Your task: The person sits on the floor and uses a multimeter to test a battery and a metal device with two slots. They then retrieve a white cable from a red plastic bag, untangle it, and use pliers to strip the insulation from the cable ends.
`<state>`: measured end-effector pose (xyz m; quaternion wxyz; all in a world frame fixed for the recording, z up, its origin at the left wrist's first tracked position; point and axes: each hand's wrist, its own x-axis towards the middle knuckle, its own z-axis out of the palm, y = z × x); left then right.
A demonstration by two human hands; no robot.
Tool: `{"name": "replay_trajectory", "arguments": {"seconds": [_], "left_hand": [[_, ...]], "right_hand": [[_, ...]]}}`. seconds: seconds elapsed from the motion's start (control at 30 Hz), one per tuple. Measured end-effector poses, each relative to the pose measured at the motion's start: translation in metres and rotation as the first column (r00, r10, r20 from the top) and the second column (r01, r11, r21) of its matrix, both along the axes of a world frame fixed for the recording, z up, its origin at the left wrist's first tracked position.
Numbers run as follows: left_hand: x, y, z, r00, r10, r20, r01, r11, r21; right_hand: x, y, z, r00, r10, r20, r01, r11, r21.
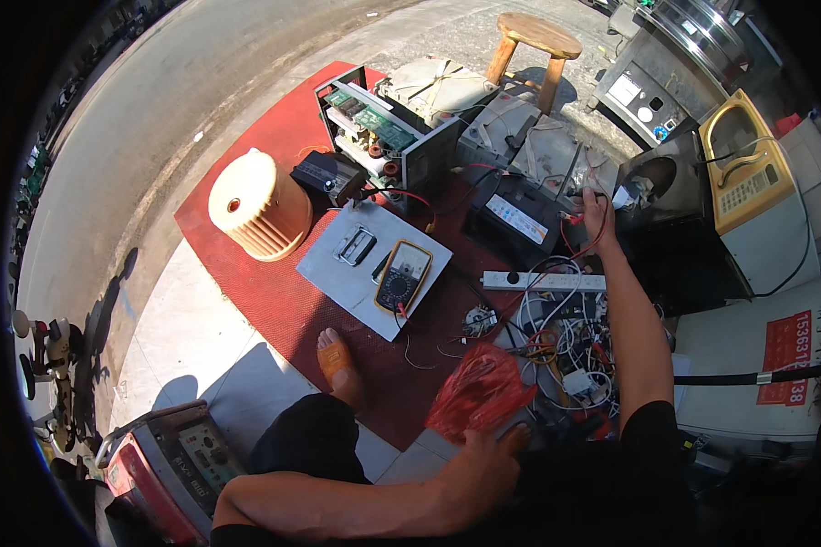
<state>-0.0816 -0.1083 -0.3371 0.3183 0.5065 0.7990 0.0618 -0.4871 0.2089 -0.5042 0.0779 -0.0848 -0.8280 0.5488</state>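
Observation:
My right hand [597, 217] reaches forward to the right end of a black battery [517, 221] with a white label. Its fingers are closed on something too small to make out, and a thin red cable [567, 239] loops beside the wrist. Low in the view, my left hand [483, 465] is closed at the near edge of a crumpled red plastic bag [483, 390]. A yellow-edged multimeter [401, 278] lies on a grey metal panel [342, 283] with a handle; a lead is plugged into it.
An opened device with circuit boards [369, 123], a black box [324, 176] and a cream ribbed drum [260, 205] stand on the red mat [274, 301]. Tangled wires [556, 333] lie near my right forearm. A microwave [748, 173], wooden stool [538, 38] and red-and-grey machine [169, 465] surround me.

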Motion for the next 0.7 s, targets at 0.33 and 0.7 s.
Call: {"name": "replay_trajectory", "arguments": {"seconds": [0.33,0.7], "left_hand": [[0.004,-0.026,0.026,0.935,0.188,-0.299,-0.141,0.975,0.172],[-0.014,-0.035,0.021,0.954,0.227,-0.198,-0.206,0.971,0.119]], "right_hand": [[-0.065,0.014,-0.043,0.989,0.142,-0.031,-0.144,0.981,-0.126],[-0.097,0.014,-0.060,0.995,0.094,0.018,-0.092,0.992,-0.083]]}}
